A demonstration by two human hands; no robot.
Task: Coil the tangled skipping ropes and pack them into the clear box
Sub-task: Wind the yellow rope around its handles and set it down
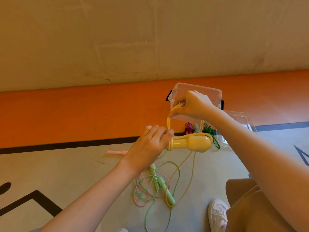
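My left hand (151, 144) grips the thin end of a yellow skipping-rope handle (194, 143), held level above the floor. Several turns of yellow rope (169, 122) wrap the handle next to my fingers. My right hand (192, 104) pinches a loop of that yellow rope and holds it up above the handle. More yellow rope hangs down to the floor. Behind my right hand stands the clear box (197, 88) with black latches. A tangle of green rope (157, 183) and pink rope (139, 191) with pale green handles lies on the floor below.
A clear lid (240, 121) lies right of the box. Red, teal and dark green (211, 133) rope bundles sit by the box's front. A pink handle (115, 152) lies on the floor at left. My white shoe (218, 213) and knee are at lower right. An orange band runs along the wall.
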